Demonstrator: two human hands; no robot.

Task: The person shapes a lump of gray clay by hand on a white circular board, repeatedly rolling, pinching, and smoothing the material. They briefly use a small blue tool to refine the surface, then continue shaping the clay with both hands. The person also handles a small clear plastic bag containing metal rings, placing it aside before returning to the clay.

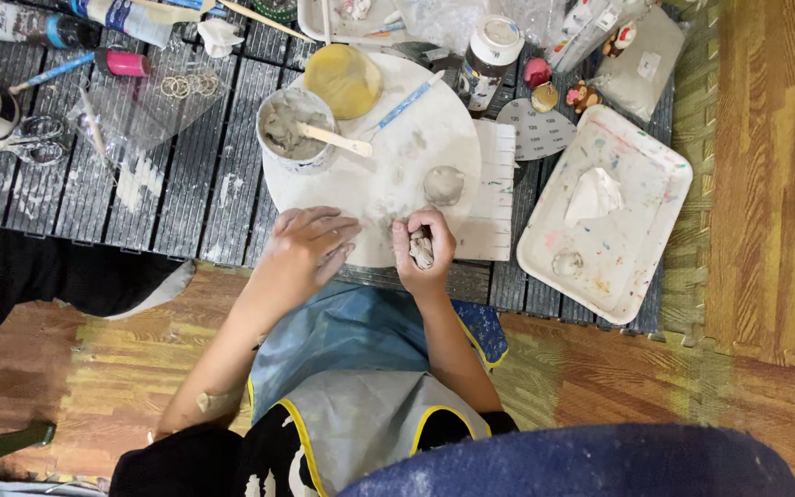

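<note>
On the near edge of the round white board, the person's two hands are working side by side. The right hand is curling its fingers around a small grey lump of clay, gripping it just above the board's rim. The left hand is lying spread, palm down, fingers pressing flat on the board. For shaping done well, the lump is best kept low over the board, with the flat hand steadying the board so that it is not sliding on the slatted worktop. A second ball of clay is sitting just beyond the right hand, apart from it. A cup of grey slurry with a stick in it is standing farther back. Most of the lump is being hidden by the fingers, so its shape cannot be told. Whether anything is lying under the left palm cannot be told either. A dark blue shape is cutting off the bottom edge.
</note>
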